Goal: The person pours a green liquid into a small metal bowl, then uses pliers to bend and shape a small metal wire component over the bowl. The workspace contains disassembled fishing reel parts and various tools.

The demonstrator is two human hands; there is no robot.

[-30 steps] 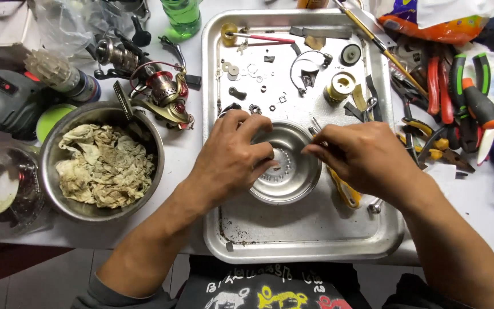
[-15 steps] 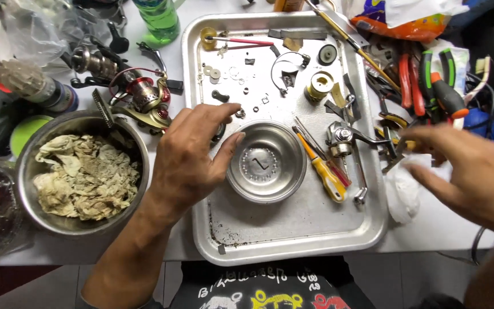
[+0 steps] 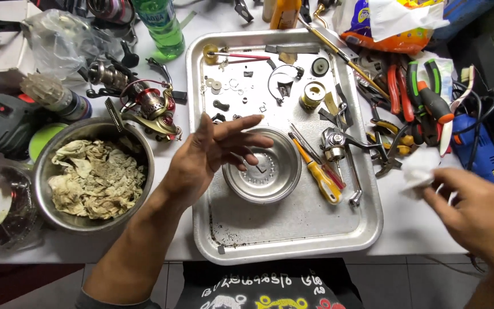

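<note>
My left hand [image 3: 210, 151] hovers with fingers spread over the left rim of a small round steel bowl [image 3: 264, 174] on a large metal tray [image 3: 293, 234]; it holds nothing. Off the tray's right edge, my right hand [image 3: 475, 214] pinches a crumpled white tissue [image 3: 418, 169]. Beside the bowl lie a yellow-handled screwdriver [image 3: 318, 174] and a metal fishing reel body [image 3: 338, 143] with its crank handle. Small washers, clips and a brass-coloured spool [image 3: 313, 94] are scattered at the far end of the tray.
A steel bowl of dirty rags [image 3: 92, 174] stands left of the tray, with a red and gold fishing reel [image 3: 152, 109] behind it. Pliers and cutters [image 3: 415, 94], a blue power tool [image 3: 478, 149], a green bottle [image 3: 161, 26] and a plastic bag crowd the table's far side.
My right hand has left the small bowl and moved out past the tray's right edge, taking hold of the white tissue. My left hand lifted off the bowl and opened.
</note>
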